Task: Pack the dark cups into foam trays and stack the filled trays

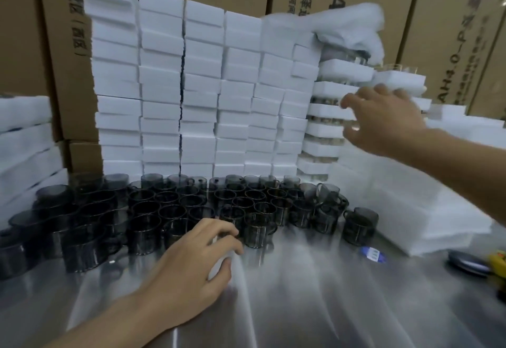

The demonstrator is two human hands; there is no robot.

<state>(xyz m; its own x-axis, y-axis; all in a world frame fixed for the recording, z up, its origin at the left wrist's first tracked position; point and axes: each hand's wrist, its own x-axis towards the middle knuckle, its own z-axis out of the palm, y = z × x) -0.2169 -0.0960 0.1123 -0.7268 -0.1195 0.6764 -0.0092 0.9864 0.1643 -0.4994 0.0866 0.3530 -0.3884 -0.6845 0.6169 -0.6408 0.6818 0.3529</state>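
Our left hand (191, 260) lies loosely curled, empty, by the dark cups (175, 210) while our right hand (383, 120), fingers spread, reaches the filled trays (343, 71): stacking, we judge, then another tray.

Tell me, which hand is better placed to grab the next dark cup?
The left hand. It sits low over the table, right beside the front row of dark cups. The right hand is raised at the stack of filled trays, away from the cups.
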